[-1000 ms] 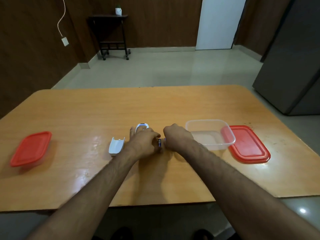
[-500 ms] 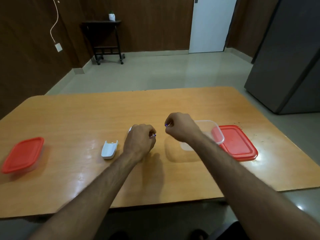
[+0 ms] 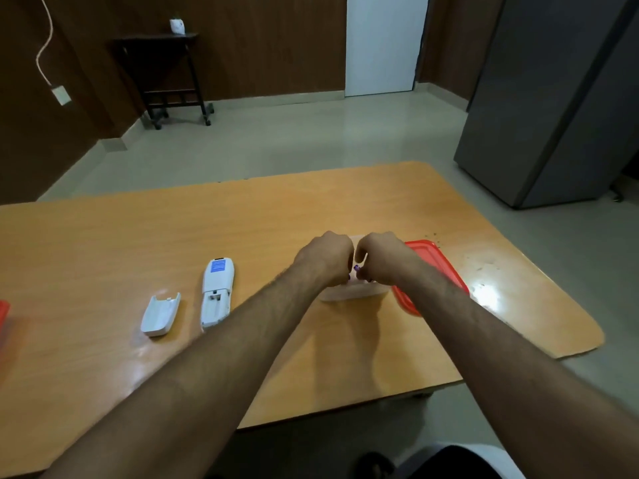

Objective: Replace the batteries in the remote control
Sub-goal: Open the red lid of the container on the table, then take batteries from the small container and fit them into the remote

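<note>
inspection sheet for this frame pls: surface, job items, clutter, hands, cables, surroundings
Surface: glossy orange wooden table, dark specks near its far right corner.
Job's things: white remote control lying back-up, battery bay open and apparently empty; white battery cover beside it; small purple batteries pinched between the hands.
Clutter: clear plastic container; red plastic lid beside it; another red lid at the left edge.
Grippers: left hand and right hand closed over the container.
Cables: white cord on the wall.
Surroundings: dark side table, white door, grey cabinet.

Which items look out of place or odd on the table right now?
Nothing damaged or spilled. The remote lies face down with its battery bay open, the cover loose to its left, as the job expects. Only dark specks dot the table near the red lid.
</note>
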